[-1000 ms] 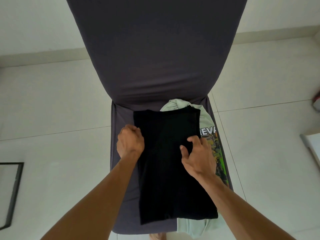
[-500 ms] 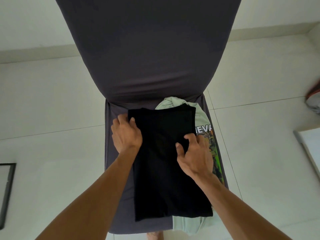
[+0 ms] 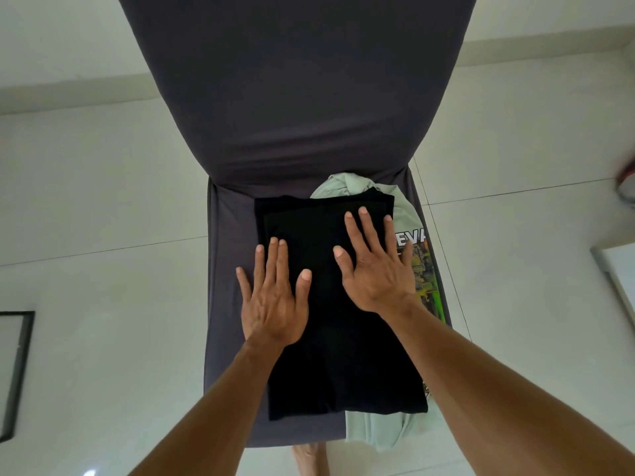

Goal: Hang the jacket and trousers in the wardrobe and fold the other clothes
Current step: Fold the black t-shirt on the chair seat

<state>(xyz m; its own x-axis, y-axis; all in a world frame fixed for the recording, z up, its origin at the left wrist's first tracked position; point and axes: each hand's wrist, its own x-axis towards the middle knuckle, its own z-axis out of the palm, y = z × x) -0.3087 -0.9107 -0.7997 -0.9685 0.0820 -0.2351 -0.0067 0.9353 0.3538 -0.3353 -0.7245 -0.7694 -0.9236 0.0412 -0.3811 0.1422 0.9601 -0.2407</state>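
Black garment [image 3: 340, 324] lies folded lengthwise on chair [image 3: 230, 304], partly over a green shirt [image 3: 409, 231]. Left hand [image 3: 273, 304] and right hand [image 3: 376, 266] press it flat, fingers spread. Step: smoothing; next probably a crosswise fold, needing edge grips.

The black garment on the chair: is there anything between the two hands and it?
No. The left hand and the right hand lie flat, fingers straight, directly on the black garment; nothing visible is between them.
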